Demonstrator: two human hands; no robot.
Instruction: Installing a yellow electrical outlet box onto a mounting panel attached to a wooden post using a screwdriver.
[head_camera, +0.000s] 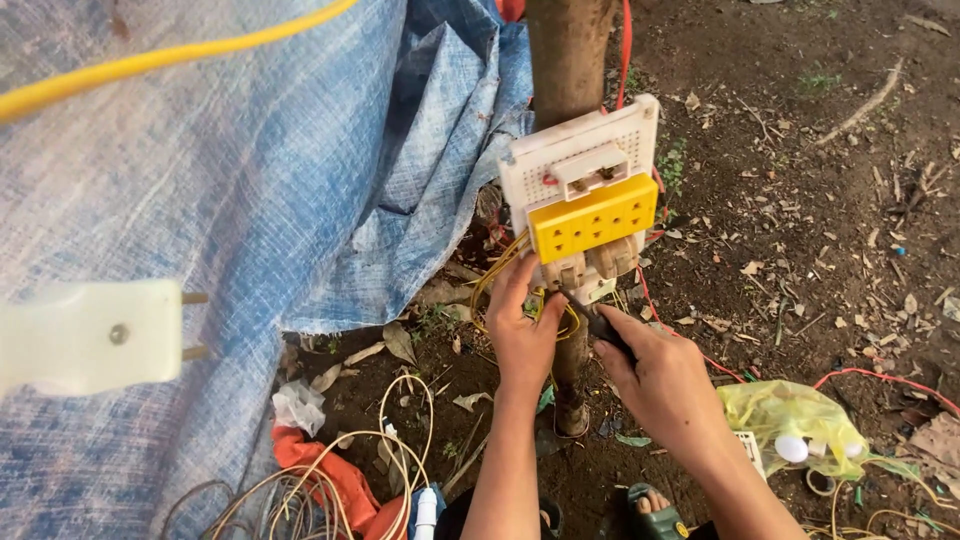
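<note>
Blue tarp (250, 170) left; white plug (90, 335) dangles close to camera. White board (585, 160) with yellow socket strip (592, 217) on post (568, 50). Left hand (525, 335) pinches yellow wires (495, 270); right hand (660, 375) grips a dark tool (600, 322).

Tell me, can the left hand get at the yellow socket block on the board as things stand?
Probably yes. The left hand is at the yellow wires just under the white board, and the yellow socket block sits right above it with nothing covering its face. The right hand stays lower, holding a dark tool.

ground (800, 180): bare soil | on it: dry leaves, twigs, yellow bag (790, 415) (crumpled), wire coil (330, 480)
</note>
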